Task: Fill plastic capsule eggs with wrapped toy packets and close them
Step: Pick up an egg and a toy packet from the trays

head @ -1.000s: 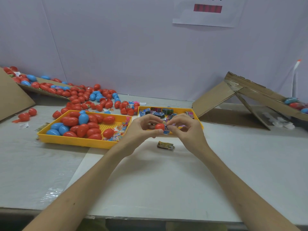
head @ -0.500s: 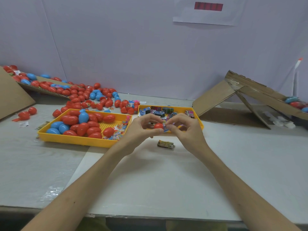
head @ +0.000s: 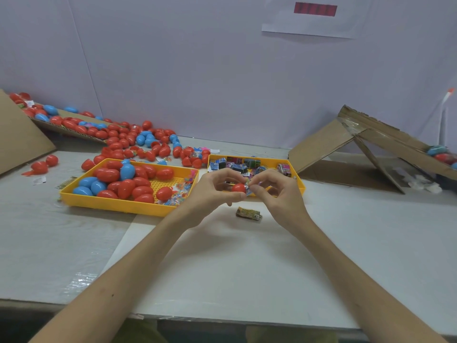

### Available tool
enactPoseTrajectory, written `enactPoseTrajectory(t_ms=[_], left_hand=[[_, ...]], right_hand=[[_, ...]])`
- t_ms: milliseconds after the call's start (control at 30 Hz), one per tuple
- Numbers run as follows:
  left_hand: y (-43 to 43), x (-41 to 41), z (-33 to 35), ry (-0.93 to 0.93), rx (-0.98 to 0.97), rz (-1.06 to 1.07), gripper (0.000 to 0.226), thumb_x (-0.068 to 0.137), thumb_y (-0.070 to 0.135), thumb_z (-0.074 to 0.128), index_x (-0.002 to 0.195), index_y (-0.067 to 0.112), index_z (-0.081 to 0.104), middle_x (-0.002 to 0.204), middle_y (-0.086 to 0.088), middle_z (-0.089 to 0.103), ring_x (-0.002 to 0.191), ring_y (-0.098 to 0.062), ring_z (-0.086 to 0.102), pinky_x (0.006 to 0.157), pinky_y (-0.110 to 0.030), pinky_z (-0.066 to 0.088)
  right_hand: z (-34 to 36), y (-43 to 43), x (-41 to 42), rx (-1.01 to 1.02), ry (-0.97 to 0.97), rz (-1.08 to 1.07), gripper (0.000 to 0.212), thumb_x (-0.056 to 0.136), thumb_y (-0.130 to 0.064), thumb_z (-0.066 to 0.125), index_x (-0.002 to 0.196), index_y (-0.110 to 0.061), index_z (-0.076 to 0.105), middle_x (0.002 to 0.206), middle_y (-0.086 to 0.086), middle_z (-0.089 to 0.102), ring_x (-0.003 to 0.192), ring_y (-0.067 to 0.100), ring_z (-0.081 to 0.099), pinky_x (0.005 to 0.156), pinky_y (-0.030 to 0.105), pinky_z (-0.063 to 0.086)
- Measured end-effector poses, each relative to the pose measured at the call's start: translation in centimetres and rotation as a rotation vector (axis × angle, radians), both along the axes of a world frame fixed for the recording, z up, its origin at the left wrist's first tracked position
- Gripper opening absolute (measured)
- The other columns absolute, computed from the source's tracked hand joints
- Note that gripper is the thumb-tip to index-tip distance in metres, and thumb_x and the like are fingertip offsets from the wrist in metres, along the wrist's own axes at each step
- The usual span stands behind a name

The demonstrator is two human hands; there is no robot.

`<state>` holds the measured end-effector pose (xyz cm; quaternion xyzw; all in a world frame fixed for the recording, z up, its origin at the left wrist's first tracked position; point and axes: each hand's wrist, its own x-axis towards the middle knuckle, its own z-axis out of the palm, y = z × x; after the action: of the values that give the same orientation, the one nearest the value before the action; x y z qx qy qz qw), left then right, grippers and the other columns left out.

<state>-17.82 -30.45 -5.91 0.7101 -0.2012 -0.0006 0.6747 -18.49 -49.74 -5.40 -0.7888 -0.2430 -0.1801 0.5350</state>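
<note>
Trays (head: 111, 203) sit just behind left hand (head: 212, 191) gripping red egg (head: 239, 188), right hand (head: 278, 194) pinching wrapped packet (head: 248, 189).

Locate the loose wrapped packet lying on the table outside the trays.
Head view, centre: the loose packet lies on the white table, just nearer the camera than the right hand and the yellow packet tray.

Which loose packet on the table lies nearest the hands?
The yellow-brown packet by the right hand; others sit farther off, mostly in the right tray.
</note>
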Motion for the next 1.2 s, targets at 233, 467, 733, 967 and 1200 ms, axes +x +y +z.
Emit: enactPoseTrajectory(t_ms=[233,467,733,967,1200], left_hand=[[-0.03,-0.13,0.11,0.004,0.008,-0.005,0.024,0.084,0.000,0.078,0.099,0.018,0.072,0.099,0.000,0.072,0.084,-0.013,0.068,0.062,-0.024,0.052],[0.09,-0.11,-0.06,-0.003,0.029,0.017,0.021,0.084,0.003,0.078,0.101,0.015,0.073,0.098,0.003,0.074,0.087,-0.013,0.070,0.065,-0.024,0.054],[-0.09,-0.10,0.02,0.000,0.037,0.025,0.020,0.085,-0.001,0.075,0.103,0.009,0.073,0.096,-0.001,0.072,0.085,-0.014,0.069,0.061,-0.025,0.052],[-0.20,-0.09,0.06,-0.002,0.042,0.025,0.022,0.084,-0.003,0.075,0.101,0.011,0.073,0.097,-0.001,0.072,0.084,-0.014,0.068,0.062,-0.026,0.052],[-0.15,-0.14,0.14,0.022,-0.002,0.005,0.022,0.084,-0.008,0.072,0.100,0.008,0.072,0.092,-0.002,0.072,0.076,-0.013,0.065,0.059,-0.026,0.051]], right_hand=[[-0.28,0.15,0.04,-0.009,0.004,0.014,0.019,0.090,-0.003,0.070,0.086,-0.022,0.070,0.088,-0.015,0.065,0.077,0.013,0.064,0.070,0.044,0.054],[-0.30,-0.12,0.12,-0.030,0.036,0.029,0.015,0.086,-0.011,0.078,0.088,-0.025,0.073,0.089,-0.015,0.068,0.078,0.014,0.066,0.071,0.046,0.057],[-0.35,-0.05,0.05,-0.077,-0.113,-0.034,0.015,0.083,-0.007,0.080,0.082,-0.021,0.074,0.083,-0.006,0.068,0.072,0.013,0.063,0.059,0.025,0.047],[-0.52,0.08,0.23,-0.080,-0.177,-0.031,0.018,0.081,-0.004,0.080,0.081,-0.021,0.074,0.084,-0.003,0.067,0.071,0.014,0.062,0.059,0.017,0.043],[-0.70,0.24,0.22,-0.049,-0.189,-0.010,0.017,0.083,-0.008,0.077,0.083,-0.024,0.073,0.086,-0.009,0.066,0.075,0.014,0.063,0.059,0.031,0.048]])
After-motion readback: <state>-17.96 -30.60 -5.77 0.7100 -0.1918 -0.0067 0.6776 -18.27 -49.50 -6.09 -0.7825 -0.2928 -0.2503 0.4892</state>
